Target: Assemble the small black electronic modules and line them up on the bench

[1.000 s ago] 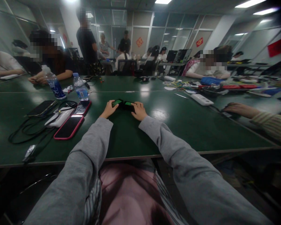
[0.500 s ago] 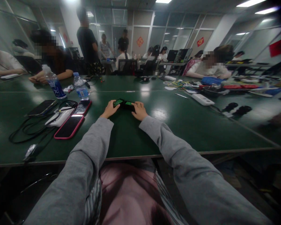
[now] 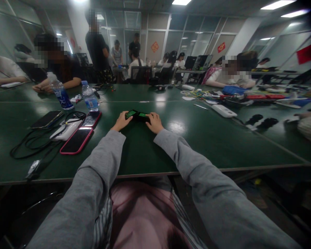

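Observation:
Two small black devices with lit green screens sit side by side just above or on the green table, their inner ends touching or nearly so. My left hand (image 3: 121, 121) is closed round the outer end of the left device (image 3: 131, 113), thumb at its near edge. Round the outer end of the right device (image 3: 143, 116) are the fingers of my right hand (image 3: 154, 123). Their exact kind is too small to make out. Both screens face up towards me; the undersides are hidden.
Left of my hands lie a pink-edged phone (image 3: 77, 140), another phone (image 3: 92, 118), a white power bank (image 3: 66, 129) with black cables, and a dark phone (image 3: 47, 119). Two bottles (image 3: 90, 98) stand behind. At right are a white device (image 3: 224, 111) and tangled wires (image 3: 200, 93). Several people sit around.
My hands and the two devices look unmoved. At the right edge, a pale, striped part of someone or something has come into view above the table.

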`<state>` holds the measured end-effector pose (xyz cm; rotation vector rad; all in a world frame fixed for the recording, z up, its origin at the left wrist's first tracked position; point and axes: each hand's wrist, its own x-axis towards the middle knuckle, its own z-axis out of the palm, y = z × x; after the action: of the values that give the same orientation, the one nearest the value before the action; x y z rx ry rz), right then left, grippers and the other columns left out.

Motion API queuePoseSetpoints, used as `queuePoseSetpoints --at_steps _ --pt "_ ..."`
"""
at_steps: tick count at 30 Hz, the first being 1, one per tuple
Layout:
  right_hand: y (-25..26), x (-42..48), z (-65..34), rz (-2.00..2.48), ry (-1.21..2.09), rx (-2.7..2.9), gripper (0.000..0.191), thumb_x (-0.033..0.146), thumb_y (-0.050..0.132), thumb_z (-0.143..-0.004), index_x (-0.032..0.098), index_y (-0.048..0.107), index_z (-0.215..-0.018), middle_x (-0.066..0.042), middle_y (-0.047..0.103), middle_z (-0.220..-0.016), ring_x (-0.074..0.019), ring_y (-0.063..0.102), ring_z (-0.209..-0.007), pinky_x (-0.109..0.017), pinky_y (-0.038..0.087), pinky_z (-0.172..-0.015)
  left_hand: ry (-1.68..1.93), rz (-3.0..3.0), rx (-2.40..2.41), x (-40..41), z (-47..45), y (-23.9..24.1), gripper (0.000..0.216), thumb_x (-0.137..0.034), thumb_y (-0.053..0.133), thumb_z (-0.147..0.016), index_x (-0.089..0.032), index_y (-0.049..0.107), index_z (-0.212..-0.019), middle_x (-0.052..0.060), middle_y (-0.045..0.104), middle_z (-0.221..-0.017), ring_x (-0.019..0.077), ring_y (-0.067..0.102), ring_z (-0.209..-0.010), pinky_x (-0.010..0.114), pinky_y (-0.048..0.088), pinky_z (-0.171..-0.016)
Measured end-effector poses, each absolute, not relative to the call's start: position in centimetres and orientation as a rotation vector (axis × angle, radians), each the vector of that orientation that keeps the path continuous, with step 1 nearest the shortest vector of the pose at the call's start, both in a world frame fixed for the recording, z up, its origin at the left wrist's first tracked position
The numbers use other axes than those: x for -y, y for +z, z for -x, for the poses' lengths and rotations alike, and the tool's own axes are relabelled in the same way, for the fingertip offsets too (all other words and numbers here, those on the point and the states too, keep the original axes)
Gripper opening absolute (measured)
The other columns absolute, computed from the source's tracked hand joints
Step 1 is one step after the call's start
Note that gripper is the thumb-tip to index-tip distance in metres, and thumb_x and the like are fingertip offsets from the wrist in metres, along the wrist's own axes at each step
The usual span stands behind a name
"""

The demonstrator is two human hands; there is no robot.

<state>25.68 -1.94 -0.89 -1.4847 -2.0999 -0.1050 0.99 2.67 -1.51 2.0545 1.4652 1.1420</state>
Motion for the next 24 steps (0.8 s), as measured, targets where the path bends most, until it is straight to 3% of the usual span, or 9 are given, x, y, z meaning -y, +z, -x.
queuePoseSetpoints --at_steps 6,15,24 --pt "-0.48 1.84 -26.11 1.424 -0.124 2.085 0.043 0.023 0.056 -0.087 0.021 0.054 -0.130 -0.013 0.047 -0.126 -0.0302 0.043 -0.120 -0.049 0.047 -0.096 1.133 -2.039 -1.461 -2.46 -1.01 -1.29 0.049 -0.042 0.061 -0.087 -0.021 0.047 -0.129 0.014 0.050 -0.135 0.0288 0.051 -0.125 0.050 0.041 -0.104" --pt "-0.99 1.31 -26.01 1.475 -0.076 1.922 0.055 0.035 0.066 -0.080 0.011 0.052 -0.127 -0.017 0.050 -0.121 -0.0326 0.046 -0.118 -0.052 0.043 -0.103 1.150 -2.049 -1.461 -2.42 -1.03 -1.30 0.049 -0.042 0.062 -0.086 -0.021 0.048 -0.128 0.014 0.053 -0.132 0.0282 0.053 -0.123 0.050 0.041 -0.105" --pt "-0.76 1.57 -26.20 1.578 0.124 1.777 0.051 0.031 0.062 -0.081 0.012 0.047 -0.126 -0.015 0.057 -0.120 -0.0261 0.058 -0.106 -0.041 0.049 -0.095 1.137 -2.039 -1.470 -2.66 -0.92 -1.47 0.052 -0.044 0.062 -0.086 -0.021 0.048 -0.130 0.013 0.051 -0.134 0.0281 0.052 -0.124 0.049 0.041 -0.105"
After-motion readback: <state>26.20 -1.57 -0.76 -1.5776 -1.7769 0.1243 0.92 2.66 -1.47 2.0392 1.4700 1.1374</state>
